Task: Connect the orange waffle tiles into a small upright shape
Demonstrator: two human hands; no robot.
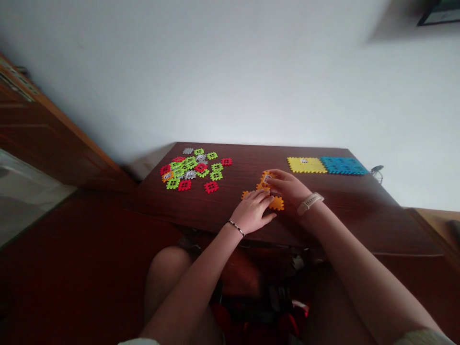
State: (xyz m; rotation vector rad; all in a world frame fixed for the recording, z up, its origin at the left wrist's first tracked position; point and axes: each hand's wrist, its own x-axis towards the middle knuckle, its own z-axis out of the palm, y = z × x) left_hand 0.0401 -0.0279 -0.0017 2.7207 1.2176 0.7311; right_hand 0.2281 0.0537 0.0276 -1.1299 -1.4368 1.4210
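Observation:
My left hand [251, 211] lies over a row of orange interlocking tiles [276, 203], fingers stretched out and pressing down on them; the middle of the row is hidden under it. My right hand [287, 184] is closed on an orange tile with a white window insert [266, 178], thumb on its near side. This tile is at the far end of the orange group and seems to meet the tile below it; whether they are locked together I cannot tell.
Loose green, red, grey and orange tiles [189, 165] lie scattered on the table's left side. A yellow baseplate [309, 166] with a small white window piece on it adjoins a blue baseplate [343, 165] at the back right. The dark wooden table [247, 158] stands against a white wall.

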